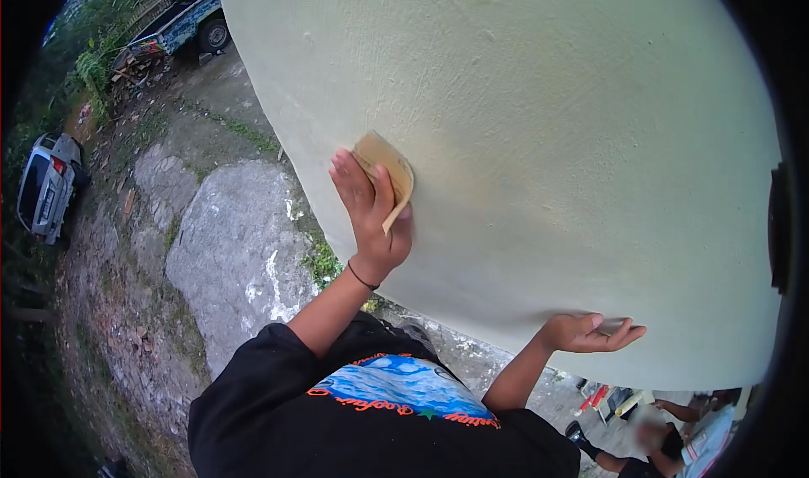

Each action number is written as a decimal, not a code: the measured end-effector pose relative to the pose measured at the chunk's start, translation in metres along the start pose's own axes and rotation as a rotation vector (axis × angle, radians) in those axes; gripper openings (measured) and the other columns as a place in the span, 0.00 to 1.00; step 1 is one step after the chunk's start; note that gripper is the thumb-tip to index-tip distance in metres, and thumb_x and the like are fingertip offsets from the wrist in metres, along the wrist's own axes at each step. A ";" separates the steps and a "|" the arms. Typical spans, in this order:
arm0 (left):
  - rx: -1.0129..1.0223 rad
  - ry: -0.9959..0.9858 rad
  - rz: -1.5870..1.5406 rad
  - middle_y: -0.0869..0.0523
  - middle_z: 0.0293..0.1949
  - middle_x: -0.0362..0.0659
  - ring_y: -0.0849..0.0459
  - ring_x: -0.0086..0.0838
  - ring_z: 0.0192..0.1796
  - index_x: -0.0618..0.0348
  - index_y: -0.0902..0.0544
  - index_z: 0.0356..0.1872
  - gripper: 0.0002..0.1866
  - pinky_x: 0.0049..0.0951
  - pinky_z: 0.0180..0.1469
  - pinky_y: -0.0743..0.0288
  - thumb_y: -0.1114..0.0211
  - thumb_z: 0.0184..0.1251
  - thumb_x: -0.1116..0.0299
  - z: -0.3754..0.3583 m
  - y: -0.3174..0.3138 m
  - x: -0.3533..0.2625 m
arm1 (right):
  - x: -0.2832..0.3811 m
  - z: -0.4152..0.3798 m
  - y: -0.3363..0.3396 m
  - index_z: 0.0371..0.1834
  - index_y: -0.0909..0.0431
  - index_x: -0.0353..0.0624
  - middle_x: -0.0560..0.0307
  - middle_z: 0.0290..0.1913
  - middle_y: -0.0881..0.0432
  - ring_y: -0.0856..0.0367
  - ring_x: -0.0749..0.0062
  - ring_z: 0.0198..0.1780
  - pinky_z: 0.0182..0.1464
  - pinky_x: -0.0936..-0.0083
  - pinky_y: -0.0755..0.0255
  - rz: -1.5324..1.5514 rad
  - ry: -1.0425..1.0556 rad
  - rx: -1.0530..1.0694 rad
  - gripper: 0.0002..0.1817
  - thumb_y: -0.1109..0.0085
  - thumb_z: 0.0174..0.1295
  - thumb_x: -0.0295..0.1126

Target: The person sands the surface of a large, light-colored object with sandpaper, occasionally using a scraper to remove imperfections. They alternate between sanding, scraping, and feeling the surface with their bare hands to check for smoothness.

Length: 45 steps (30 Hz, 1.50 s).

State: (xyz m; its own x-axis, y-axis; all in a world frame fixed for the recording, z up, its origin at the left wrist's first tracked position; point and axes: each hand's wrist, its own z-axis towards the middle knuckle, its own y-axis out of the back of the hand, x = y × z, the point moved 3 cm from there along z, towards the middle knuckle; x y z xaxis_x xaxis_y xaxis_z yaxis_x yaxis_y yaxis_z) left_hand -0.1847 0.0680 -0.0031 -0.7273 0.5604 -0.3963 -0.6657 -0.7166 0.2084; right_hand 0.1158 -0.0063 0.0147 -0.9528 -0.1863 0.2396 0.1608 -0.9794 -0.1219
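Observation:
A pale green wall (522, 141) with a rough, uneven surface fills most of the view. My left hand (371, 204) is pressed to it near its left edge, holding a folded piece of tan sandpaper (386, 164) between fingers and thumb. The sheet bends away from the wall at its lower end. Lower right, my right hand (594, 333) is beside the wall with its fingers loosely spread and nothing in it. Whether its fingers touch the wall is not clear.
Rocky ground (236, 242) with grass patches lies left of the wall. A silver car (52, 187) stands at far left, a truck (181, 23) at upper left. Another person (704, 440) sits at lower right, near red and white items (600, 398).

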 end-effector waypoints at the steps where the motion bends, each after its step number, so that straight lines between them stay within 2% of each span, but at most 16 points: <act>1: -0.085 0.018 -0.033 0.57 0.71 0.67 0.64 0.59 0.73 0.63 0.43 0.69 0.29 0.57 0.69 0.73 0.53 0.69 0.64 0.042 0.012 -0.004 | 0.001 0.000 -0.001 0.60 0.40 0.30 0.34 0.69 0.49 0.51 0.47 0.72 0.71 0.55 0.54 -0.022 -0.013 0.021 0.24 0.61 0.65 0.35; 3: -0.179 0.063 -0.093 0.57 0.70 0.67 0.63 0.60 0.73 0.66 0.44 0.69 0.29 0.57 0.69 0.72 0.57 0.71 0.62 0.089 0.025 -0.005 | 0.002 -0.001 0.004 0.61 0.41 0.32 0.35 0.70 0.51 0.54 0.49 0.73 0.71 0.55 0.56 -0.050 -0.029 0.046 0.24 0.62 0.65 0.35; 6: -0.160 0.010 -0.049 0.57 0.71 0.66 0.64 0.61 0.73 0.65 0.44 0.69 0.29 0.58 0.69 0.72 0.56 0.70 0.62 0.083 0.021 -0.006 | 0.002 0.000 0.002 0.58 0.39 0.28 0.33 0.68 0.46 0.49 0.46 0.71 0.70 0.55 0.50 -0.084 0.012 -0.004 0.24 0.60 0.66 0.37; 11: 0.183 -0.024 0.123 0.64 0.70 0.69 0.67 0.65 0.72 0.61 0.55 0.72 0.33 0.60 0.69 0.71 0.55 0.68 0.66 -0.099 -0.023 0.012 | 0.002 0.000 0.003 0.59 0.39 0.29 0.33 0.68 0.47 0.48 0.46 0.71 0.69 0.55 0.49 -0.094 -0.008 0.013 0.24 0.61 0.66 0.37; 14: 0.272 0.051 0.071 0.65 0.70 0.68 0.69 0.64 0.72 0.60 0.55 0.72 0.34 0.59 0.69 0.72 0.54 0.68 0.66 -0.115 -0.019 0.019 | 0.001 -0.001 0.003 0.60 0.39 0.29 0.33 0.68 0.47 0.48 0.46 0.71 0.69 0.56 0.49 -0.102 -0.003 0.013 0.25 0.60 0.66 0.38; 15: 0.281 0.077 0.060 0.65 0.70 0.67 0.69 0.64 0.72 0.61 0.55 0.72 0.33 0.58 0.69 0.72 0.55 0.69 0.65 -0.107 -0.014 0.017 | 0.002 0.000 0.001 0.60 0.39 0.29 0.33 0.68 0.47 0.48 0.46 0.71 0.69 0.56 0.49 -0.097 0.003 0.021 0.25 0.60 0.66 0.38; 16: 0.140 0.088 0.014 0.60 0.71 0.67 0.65 0.63 0.72 0.61 0.47 0.70 0.33 0.62 0.68 0.72 0.51 0.64 0.69 -0.073 -0.009 0.016 | 0.002 0.000 0.000 0.60 0.39 0.29 0.33 0.68 0.47 0.48 0.46 0.71 0.69 0.56 0.49 -0.090 -0.007 0.003 0.25 0.60 0.66 0.37; 21: -0.177 -0.001 -0.104 0.57 0.71 0.65 0.63 0.58 0.74 0.64 0.42 0.69 0.30 0.56 0.69 0.72 0.52 0.66 0.68 0.100 0.024 -0.016 | 0.005 -0.001 0.003 0.59 0.39 0.29 0.33 0.68 0.47 0.49 0.46 0.71 0.69 0.55 0.50 -0.076 -0.031 0.034 0.25 0.60 0.65 0.37; 24: -0.109 -0.073 0.018 0.56 0.72 0.62 0.63 0.52 0.75 0.70 0.45 0.68 0.28 0.48 0.71 0.73 0.57 0.72 0.64 0.087 0.016 -0.026 | 0.002 0.000 0.000 0.59 0.39 0.29 0.34 0.69 0.48 0.50 0.47 0.72 0.70 0.55 0.51 -0.062 -0.017 -0.001 0.25 0.60 0.64 0.36; 26: -0.047 -0.104 0.081 0.57 0.70 0.67 0.62 0.61 0.73 0.65 0.47 0.70 0.28 0.57 0.69 0.71 0.60 0.73 0.62 0.019 -0.006 -0.014 | 0.001 -0.002 0.001 0.60 0.39 0.29 0.34 0.69 0.49 0.50 0.47 0.72 0.70 0.56 0.51 -0.038 -0.027 0.004 0.25 0.60 0.65 0.36; 29: 0.211 -0.036 0.091 0.63 0.70 0.69 0.67 0.66 0.71 0.64 0.54 0.71 0.34 0.62 0.68 0.74 0.53 0.65 0.71 -0.109 -0.027 0.006 | 0.000 -0.002 0.002 0.60 0.40 0.29 0.35 0.69 0.49 0.51 0.47 0.72 0.70 0.56 0.52 -0.038 -0.025 0.014 0.24 0.60 0.66 0.36; 32: 0.252 0.019 0.037 0.64 0.70 0.69 0.68 0.66 0.71 0.64 0.53 0.71 0.33 0.61 0.68 0.74 0.54 0.67 0.68 -0.102 -0.019 0.006 | 0.000 -0.001 -0.002 0.60 0.40 0.29 0.34 0.69 0.49 0.50 0.47 0.72 0.70 0.56 0.51 -0.042 -0.013 0.001 0.24 0.60 0.67 0.37; 34: 0.027 -0.025 0.007 0.59 0.70 0.68 0.65 0.64 0.72 0.63 0.43 0.69 0.31 0.60 0.68 0.73 0.52 0.61 0.72 -0.033 -0.010 0.002 | -0.002 -0.002 0.005 0.60 0.40 0.29 0.34 0.69 0.48 0.50 0.47 0.72 0.70 0.56 0.51 -0.056 0.003 0.026 0.24 0.60 0.67 0.37; 39: -0.105 -0.126 0.020 0.56 0.70 0.67 0.63 0.59 0.73 0.62 0.42 0.69 0.32 0.56 0.69 0.72 0.49 0.61 0.70 0.108 0.023 -0.016 | -0.001 -0.002 0.002 0.58 0.38 0.27 0.33 0.68 0.47 0.48 0.46 0.71 0.69 0.57 0.50 -0.070 0.006 -0.002 0.24 0.59 0.65 0.36; 41: -0.137 -0.141 -0.013 0.55 0.70 0.67 0.63 0.58 0.74 0.61 0.42 0.69 0.32 0.56 0.69 0.73 0.48 0.61 0.70 0.103 0.020 -0.017 | -0.001 -0.002 0.003 0.62 0.41 0.33 0.36 0.70 0.50 0.53 0.48 0.73 0.71 0.56 0.54 -0.079 -0.030 0.023 0.24 0.62 0.65 0.35; 45: 0.032 -0.073 0.088 0.60 0.70 0.67 0.65 0.63 0.72 0.64 0.50 0.71 0.30 0.58 0.69 0.72 0.57 0.70 0.66 -0.017 -0.009 -0.004 | 0.000 -0.002 0.003 0.62 0.41 0.33 0.36 0.70 0.50 0.53 0.49 0.73 0.71 0.56 0.54 -0.083 -0.023 0.026 0.25 0.63 0.65 0.36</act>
State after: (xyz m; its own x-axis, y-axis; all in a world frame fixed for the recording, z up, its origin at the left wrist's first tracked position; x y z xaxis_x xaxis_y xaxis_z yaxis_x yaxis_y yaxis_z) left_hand -0.1727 0.0654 -0.0187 -0.7925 0.5254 -0.3096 -0.6029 -0.7513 0.2682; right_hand 0.1155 -0.0088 0.0129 -0.9571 -0.1054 0.2698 0.0881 -0.9932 -0.0757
